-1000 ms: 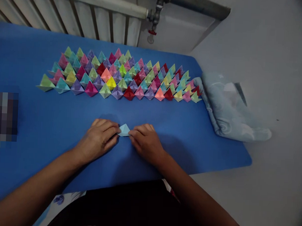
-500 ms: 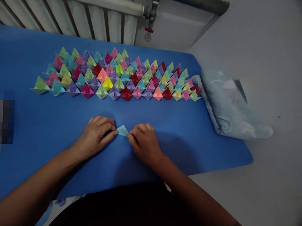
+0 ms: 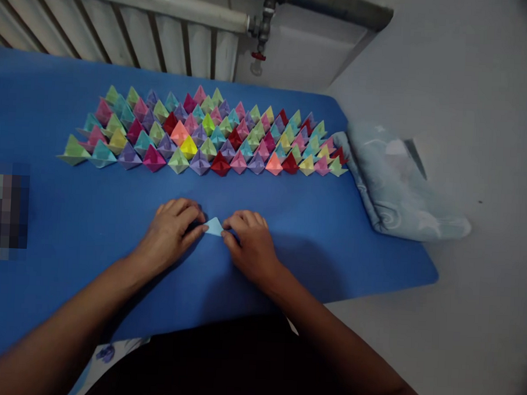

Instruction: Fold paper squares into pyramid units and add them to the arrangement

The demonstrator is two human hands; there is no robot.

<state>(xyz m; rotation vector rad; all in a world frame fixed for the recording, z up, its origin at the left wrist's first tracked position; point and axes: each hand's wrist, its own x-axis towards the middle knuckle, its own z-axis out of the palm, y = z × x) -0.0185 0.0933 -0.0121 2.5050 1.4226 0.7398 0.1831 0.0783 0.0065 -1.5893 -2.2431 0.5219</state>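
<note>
Between my two hands a small light-blue folded paper [image 3: 214, 226] shows as a pale triangle just above the blue table [image 3: 127, 215]. My left hand [image 3: 171, 231] pinches its left corner with thumb and fingers. The right corner is held the same way by my right hand [image 3: 250, 243]. My fingers hide both ends of the paper. Beyond my hands, several rows of folded paper boats [image 3: 200, 161] in green, pink, purple, red, yellow and blue stand close together.
A folded grey-blue cloth [image 3: 403, 192] with pale patterns lies at the table's right end, beside the wall. Along the far side runs a white radiator [image 3: 165, 42] with a red-handled valve [image 3: 258, 56]. A blurred-out dark patch [image 3: 5, 215] is at the left edge.
The light-blue paper now shows a flatter, plainer face, without the fold line seen before on its right. Both hands keep their hold and have barely shifted. The view has moved slightly.
</note>
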